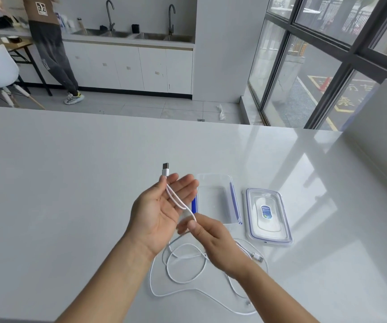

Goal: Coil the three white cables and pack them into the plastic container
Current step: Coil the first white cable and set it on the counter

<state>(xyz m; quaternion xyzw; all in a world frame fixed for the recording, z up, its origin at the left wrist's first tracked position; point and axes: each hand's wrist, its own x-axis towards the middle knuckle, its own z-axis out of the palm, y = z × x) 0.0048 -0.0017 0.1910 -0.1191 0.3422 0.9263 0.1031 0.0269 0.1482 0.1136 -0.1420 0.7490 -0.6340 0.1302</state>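
My left hand (162, 206) is raised above the white table (71, 183), palm up, fingers straight and slightly spread. A white USB cable (176, 198) lies doubled across the palm, and its plug (165, 169) sticks out past my fingertips. My right hand (213, 241) is just beside it, nearer to me, pinching the same cable between thumb and fingertips where it leaves the palm. Below both hands, loose white cable loops (183, 269) sprawl on the table; I cannot tell how many cables they are. Beyond my hands stands the clear plastic container (233, 201) with blue clips, open. Its lid (267, 215) lies flat on the table just to the container's right.
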